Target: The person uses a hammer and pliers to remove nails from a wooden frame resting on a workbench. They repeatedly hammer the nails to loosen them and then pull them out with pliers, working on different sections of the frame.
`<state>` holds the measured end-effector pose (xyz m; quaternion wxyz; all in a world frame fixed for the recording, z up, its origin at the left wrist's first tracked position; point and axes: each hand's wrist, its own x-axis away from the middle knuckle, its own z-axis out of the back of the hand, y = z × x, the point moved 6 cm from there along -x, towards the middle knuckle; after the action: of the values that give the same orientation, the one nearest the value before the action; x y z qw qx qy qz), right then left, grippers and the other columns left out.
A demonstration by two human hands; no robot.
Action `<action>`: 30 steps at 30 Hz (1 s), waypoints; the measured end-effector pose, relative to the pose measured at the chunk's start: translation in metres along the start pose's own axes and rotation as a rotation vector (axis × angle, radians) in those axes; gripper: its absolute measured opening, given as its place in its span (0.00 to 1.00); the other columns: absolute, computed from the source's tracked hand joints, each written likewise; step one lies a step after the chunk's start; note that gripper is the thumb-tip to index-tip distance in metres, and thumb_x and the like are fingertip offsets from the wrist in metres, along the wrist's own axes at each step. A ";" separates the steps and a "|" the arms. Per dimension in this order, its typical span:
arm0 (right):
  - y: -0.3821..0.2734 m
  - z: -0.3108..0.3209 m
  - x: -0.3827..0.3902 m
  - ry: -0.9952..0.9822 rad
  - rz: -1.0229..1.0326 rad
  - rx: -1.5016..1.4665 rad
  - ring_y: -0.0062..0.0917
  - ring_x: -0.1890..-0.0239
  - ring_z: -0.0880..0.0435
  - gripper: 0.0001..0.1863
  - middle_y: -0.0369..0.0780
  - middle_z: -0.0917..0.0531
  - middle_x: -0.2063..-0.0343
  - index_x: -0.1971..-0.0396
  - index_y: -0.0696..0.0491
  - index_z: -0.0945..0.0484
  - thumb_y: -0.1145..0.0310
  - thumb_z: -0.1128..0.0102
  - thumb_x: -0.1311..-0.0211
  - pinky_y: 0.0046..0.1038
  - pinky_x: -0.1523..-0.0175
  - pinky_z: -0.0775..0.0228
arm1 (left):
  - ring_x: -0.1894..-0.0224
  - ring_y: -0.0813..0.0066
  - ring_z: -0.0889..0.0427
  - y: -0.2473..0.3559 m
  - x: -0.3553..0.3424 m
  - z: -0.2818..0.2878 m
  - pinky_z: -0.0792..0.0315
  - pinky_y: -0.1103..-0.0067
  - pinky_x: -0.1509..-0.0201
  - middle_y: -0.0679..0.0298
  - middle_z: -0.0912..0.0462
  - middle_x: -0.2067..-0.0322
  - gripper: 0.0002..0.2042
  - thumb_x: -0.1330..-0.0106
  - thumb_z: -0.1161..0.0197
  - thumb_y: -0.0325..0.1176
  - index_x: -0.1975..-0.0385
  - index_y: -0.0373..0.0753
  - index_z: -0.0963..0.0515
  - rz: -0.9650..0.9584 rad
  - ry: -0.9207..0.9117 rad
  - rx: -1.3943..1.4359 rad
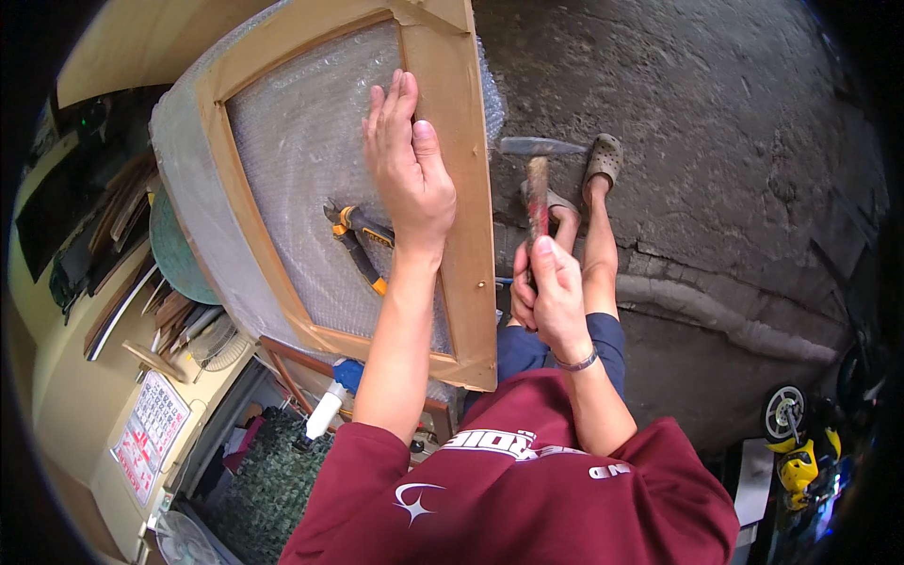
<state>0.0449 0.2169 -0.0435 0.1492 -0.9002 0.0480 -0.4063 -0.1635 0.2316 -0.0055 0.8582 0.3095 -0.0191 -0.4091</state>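
My left hand (411,179) rests with its fingers stretched out on the inner edge of a wooden frame (463,202), near its right side. My right hand (554,299) is wrapped round the wooden handle of a hammer (538,193), held upright just right of the frame. The hammer's long metal head is at the top, apart from the wood. Inside the frame lies bubble wrap (301,122), and on it rests a pair of pliers (356,247) with black and yellow handles, left of my left forearm.
A white bottle with a blue top (328,407) stands below the frame's near end. At the left are stacked boards (118,212), a round green disc (177,250) and a fan (217,341). Rough concrete floor (716,122) spreads to the right; a yellow motorbike part (799,469) sits lower right.
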 end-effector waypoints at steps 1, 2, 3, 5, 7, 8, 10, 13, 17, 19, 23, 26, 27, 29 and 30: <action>-0.006 0.002 -0.001 0.081 0.067 -0.128 0.15 0.93 0.40 0.22 0.30 0.37 0.89 0.66 0.51 0.31 0.48 0.60 0.18 0.21 0.89 0.46 | 0.26 0.49 0.37 0.000 0.000 0.000 0.50 0.56 0.23 0.57 0.26 0.33 0.21 0.22 0.54 0.33 0.32 0.40 0.28 0.003 -0.002 -0.006; -0.012 0.002 -0.003 0.163 0.134 -0.256 0.15 0.93 0.40 0.22 0.30 0.37 0.89 0.66 0.51 0.31 0.48 0.59 0.19 0.20 0.88 0.46 | 0.26 0.49 0.37 -0.001 0.001 0.000 0.50 0.56 0.22 0.58 0.26 0.33 0.21 0.22 0.54 0.32 0.32 0.40 0.29 0.006 -0.004 -0.011; -0.016 0.004 -0.004 0.238 0.203 -0.384 0.15 0.93 0.40 0.22 0.30 0.36 0.89 0.66 0.52 0.30 0.47 0.58 0.19 0.20 0.88 0.46 | 0.26 0.49 0.37 0.000 0.001 0.000 0.49 0.57 0.22 0.58 0.26 0.33 0.21 0.22 0.55 0.32 0.32 0.40 0.29 0.004 -0.008 -0.022; -0.004 -0.002 0.000 0.084 0.030 -0.149 0.15 0.93 0.40 0.22 0.30 0.36 0.89 0.65 0.52 0.30 0.47 0.58 0.19 0.20 0.88 0.46 | 0.26 0.49 0.37 0.000 0.000 -0.001 0.49 0.58 0.22 0.58 0.26 0.33 0.21 0.22 0.55 0.31 0.32 0.41 0.29 0.002 -0.017 -0.043; 0.003 -0.005 0.003 0.034 -0.042 -0.036 0.15 0.93 0.41 0.22 0.30 0.36 0.89 0.66 0.52 0.30 0.48 0.59 0.18 0.21 0.88 0.46 | 0.26 0.49 0.37 -0.002 0.001 0.000 0.49 0.58 0.22 0.58 0.26 0.33 0.21 0.23 0.55 0.30 0.32 0.41 0.29 0.009 -0.005 -0.006; -0.003 0.001 0.000 0.092 0.009 -0.111 0.15 0.93 0.42 0.22 0.30 0.37 0.89 0.66 0.52 0.30 0.49 0.60 0.18 0.21 0.89 0.47 | 0.26 0.49 0.36 -0.003 0.002 0.001 0.49 0.58 0.22 0.58 0.26 0.33 0.21 0.23 0.55 0.30 0.32 0.41 0.29 0.012 0.001 0.013; -0.017 0.006 -0.002 0.226 0.172 -0.446 0.15 0.93 0.42 0.22 0.30 0.36 0.88 0.65 0.52 0.30 0.49 0.60 0.18 0.21 0.88 0.47 | 0.26 0.50 0.36 -0.002 0.001 0.000 0.49 0.58 0.22 0.58 0.25 0.33 0.21 0.23 0.54 0.29 0.32 0.40 0.28 0.004 -0.008 -0.006; -0.002 -0.003 -0.001 0.076 0.069 -0.166 0.15 0.93 0.42 0.22 0.30 0.36 0.88 0.65 0.52 0.31 0.48 0.60 0.18 0.21 0.88 0.48 | 0.26 0.50 0.36 -0.004 0.001 0.001 0.48 0.58 0.22 0.58 0.25 0.33 0.21 0.24 0.54 0.28 0.33 0.40 0.28 0.004 -0.002 0.012; -0.003 -0.002 -0.001 0.169 0.136 -0.264 0.15 0.92 0.41 0.22 0.30 0.36 0.87 0.65 0.52 0.33 0.49 0.61 0.18 0.21 0.88 0.47 | 0.27 0.50 0.36 0.001 -0.001 0.002 0.48 0.59 0.22 0.58 0.25 0.33 0.21 0.24 0.54 0.27 0.33 0.40 0.27 0.037 -0.016 0.000; -0.008 -0.009 0.000 0.251 0.231 -0.338 0.14 0.92 0.40 0.21 0.30 0.36 0.87 0.65 0.52 0.32 0.51 0.60 0.17 0.21 0.88 0.46 | 0.26 0.49 0.36 -0.002 0.000 0.001 0.48 0.59 0.22 0.58 0.25 0.33 0.21 0.24 0.54 0.27 0.33 0.40 0.27 0.026 -0.004 0.009; 0.004 -0.016 0.002 0.151 0.067 0.005 0.16 0.93 0.41 0.22 0.30 0.37 0.88 0.64 0.52 0.31 0.50 0.62 0.17 0.22 0.88 0.49 | 0.25 0.53 0.39 -0.003 0.000 0.003 0.47 0.63 0.22 0.59 0.26 0.33 0.21 0.25 0.55 0.24 0.35 0.37 0.26 0.035 -0.005 0.059; -0.010 -0.014 0.004 0.320 0.296 -0.303 0.15 0.93 0.41 0.22 0.31 0.36 0.88 0.64 0.52 0.32 0.49 0.62 0.17 0.21 0.88 0.49 | 0.25 0.53 0.38 -0.001 -0.001 0.003 0.47 0.63 0.22 0.59 0.25 0.33 0.21 0.25 0.56 0.24 0.35 0.37 0.26 0.050 -0.005 0.063; -0.008 -0.019 0.002 0.243 0.217 -0.086 0.15 0.92 0.40 0.22 0.31 0.35 0.87 0.64 0.52 0.32 0.49 0.62 0.17 0.20 0.88 0.47 | 0.25 0.53 0.38 -0.002 -0.001 0.003 0.47 0.63 0.22 0.59 0.25 0.33 0.21 0.25 0.56 0.24 0.35 0.37 0.26 0.050 -0.001 0.069; 0.009 -0.025 0.003 0.052 0.006 0.003 0.15 0.92 0.40 0.22 0.31 0.35 0.87 0.65 0.52 0.33 0.48 0.62 0.18 0.21 0.88 0.45 | 0.25 0.53 0.38 -0.006 0.000 0.004 0.47 0.63 0.22 0.59 0.25 0.33 0.21 0.25 0.56 0.24 0.35 0.37 0.26 0.052 0.006 0.082; 0.004 -0.023 0.004 0.102 0.067 -0.119 0.15 0.92 0.40 0.22 0.31 0.35 0.87 0.65 0.52 0.32 0.48 0.62 0.18 0.21 0.88 0.46 | 0.25 0.53 0.38 -0.005 0.000 0.004 0.47 0.63 0.22 0.59 0.25 0.33 0.21 0.25 0.56 0.24 0.35 0.37 0.26 0.051 0.003 0.078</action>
<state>0.0300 0.2066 -0.0277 0.1062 -0.8834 0.1096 -0.4431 -0.1678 0.2273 -0.0050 0.8557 0.3427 -0.0414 -0.3856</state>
